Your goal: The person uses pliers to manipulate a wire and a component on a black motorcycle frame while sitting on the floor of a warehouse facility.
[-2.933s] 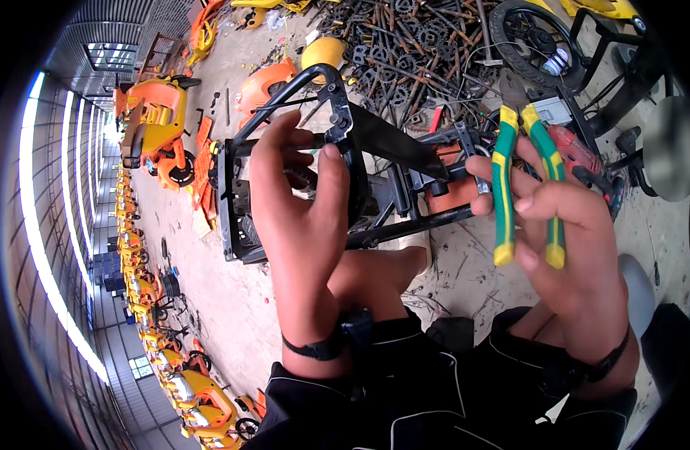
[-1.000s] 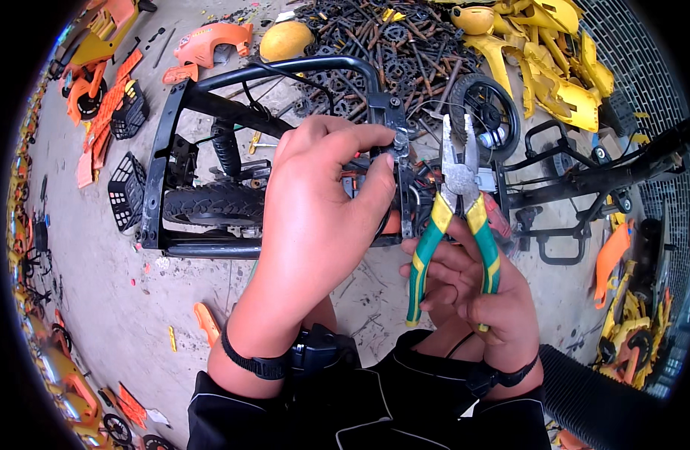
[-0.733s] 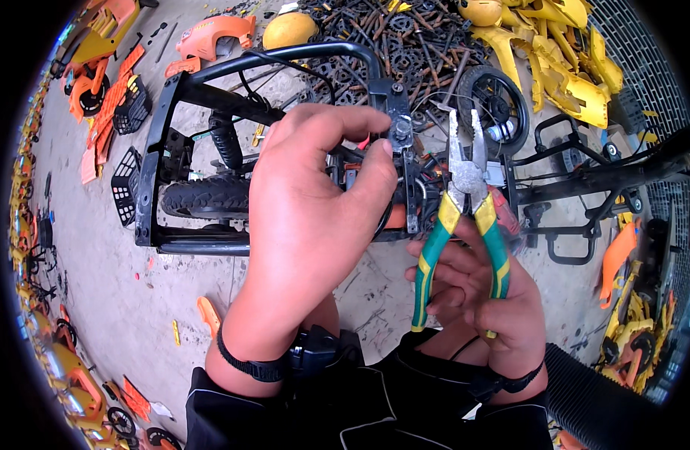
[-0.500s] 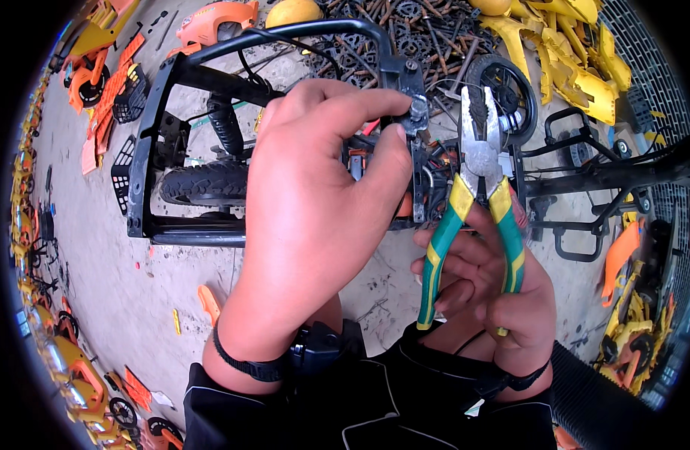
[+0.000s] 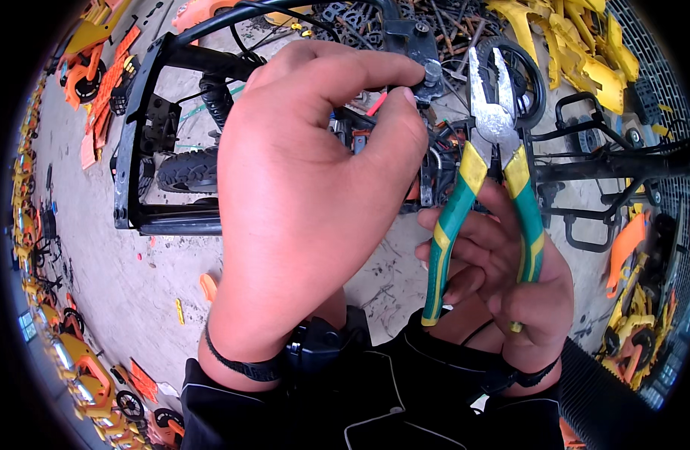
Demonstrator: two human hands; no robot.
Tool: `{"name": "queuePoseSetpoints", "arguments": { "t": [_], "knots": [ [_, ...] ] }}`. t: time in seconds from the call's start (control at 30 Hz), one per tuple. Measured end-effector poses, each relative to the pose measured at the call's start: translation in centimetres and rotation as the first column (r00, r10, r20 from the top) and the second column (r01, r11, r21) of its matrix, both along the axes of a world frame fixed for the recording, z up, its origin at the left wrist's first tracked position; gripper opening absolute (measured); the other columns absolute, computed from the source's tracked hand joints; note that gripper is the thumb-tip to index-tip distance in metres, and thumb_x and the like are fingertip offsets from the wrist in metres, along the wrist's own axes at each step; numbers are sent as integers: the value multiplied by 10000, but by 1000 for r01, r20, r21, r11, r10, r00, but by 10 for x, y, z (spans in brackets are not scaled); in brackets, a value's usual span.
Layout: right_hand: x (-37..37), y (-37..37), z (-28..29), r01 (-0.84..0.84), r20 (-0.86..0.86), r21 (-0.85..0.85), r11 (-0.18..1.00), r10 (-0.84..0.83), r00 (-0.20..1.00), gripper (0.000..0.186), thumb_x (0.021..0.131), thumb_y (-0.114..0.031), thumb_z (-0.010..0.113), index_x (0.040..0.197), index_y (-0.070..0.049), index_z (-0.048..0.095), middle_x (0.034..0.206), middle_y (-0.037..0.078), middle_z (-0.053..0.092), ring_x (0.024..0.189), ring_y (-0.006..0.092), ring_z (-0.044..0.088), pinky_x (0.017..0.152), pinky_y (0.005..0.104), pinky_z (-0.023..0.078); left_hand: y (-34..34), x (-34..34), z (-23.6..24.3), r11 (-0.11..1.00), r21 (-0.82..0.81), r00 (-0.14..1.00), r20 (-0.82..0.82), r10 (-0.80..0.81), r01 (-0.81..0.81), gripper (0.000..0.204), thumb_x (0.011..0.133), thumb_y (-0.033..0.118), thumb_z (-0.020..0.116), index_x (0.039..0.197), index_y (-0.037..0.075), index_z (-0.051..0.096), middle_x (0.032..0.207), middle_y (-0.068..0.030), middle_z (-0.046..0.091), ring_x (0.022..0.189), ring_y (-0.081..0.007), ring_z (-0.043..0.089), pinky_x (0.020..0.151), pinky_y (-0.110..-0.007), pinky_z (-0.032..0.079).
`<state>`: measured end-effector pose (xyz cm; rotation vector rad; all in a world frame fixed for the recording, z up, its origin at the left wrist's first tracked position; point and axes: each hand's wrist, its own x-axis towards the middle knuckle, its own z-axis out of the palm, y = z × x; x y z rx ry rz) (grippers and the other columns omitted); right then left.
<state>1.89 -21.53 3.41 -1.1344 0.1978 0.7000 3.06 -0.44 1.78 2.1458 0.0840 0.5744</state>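
Note:
My left hand reaches over the black metal frame, curled with index finger and thumb toward a silver bolt on a dark bracket. The index fingertip touches the bolt; the thumb tip lies just below, and my other left fingers are partly hidden. My right hand holds combination pliers with green and yellow handles. Their jaws point away from me, parted, with nothing between them. The pliers are to the right of the bolt, apart from it.
Inside the frame are a knobby tire and a shock absorber. Behind lie a heap of dark metal parts and a small wheel. Yellow plastic panels are piled at far right; orange pieces lie at left.
The plier jaws have spread wider, and the pliers have shifted slightly up and right. My left hand, still at the bolt, and the frame appear higher in view.

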Motion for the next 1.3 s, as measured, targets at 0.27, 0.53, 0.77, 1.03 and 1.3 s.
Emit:
{"name": "queuePoseSetpoints", "arguments": {
  "t": [0.27, 0.53, 0.77, 1.03, 1.3],
  "knots": [
    [0, -11, 2, -89, -37, 106, 990, 93, 995, 1052, 567, 31, 569, 1591, 16, 329, 1444, 437, 478, 1257, 551, 588, 814, 400, 633, -4, -2, 9, 980, -192, 993, -114, 22, -44, 159, 966, 65, 689, 1099, 21, 762, 958, 13, 714, 814, -35, 572, 709, -206, 446],
    [-3, -26, -15, -161, -120, 493, 855, 250, 961, 965, 802, 43, 685, 1628, 26, 187, 1524, 496, 299, 1383, 659, 388, 994, 531, 572, -7, -2, 11, 963, -254, 987, -152, 47, -85, 178, 981, 86, 677, 1125, 18, 756, 904, 32, 704, 716, -11, 501, 648, -187, 417],
    [-4, -23, -15, -151, -164, 518, 842, 271, 948, 1010, 764, 51, 682, 1632, 32, 166, 1517, 494, 319, 1376, 647, 411, 979, 531, 582, -5, -3, 11, 976, -198, 986, -154, 55, -86, 184, 981, 71, 660, 1129, 9, 751, 904, 33, 702, 730, -10, 514, 656, -185, 418],
    [4, -14, -8, -191, -176, 436, 879, 291, 940, 1103, 611, 68, 578, 1621, 79, 134, 1456, 449, 453, 1302, 572, 547, 874, 457, 618, -6, -2, 6, 975, -215, 994, -108, 24, -47, 186, 981, 68, 655, 1127, -3, 746, 907, 6, 717, 798, -27, 557, 716, -198, 457],
    [7, -4, -6, -208, -178, 363, 908, 287, 941, 1164, 540, 20, 578, 1611, 97, 129, 1373, 410, 553, 1218, 519, 630, 771, 393, 630, -6, 2, 5, 963, -261, 998, -43, 52, -61, 170, 875, 56, 691, 1016, -12, 756, 904, -114, 714, 848, -195, 705, 788, -300, 536]
  ]
}}
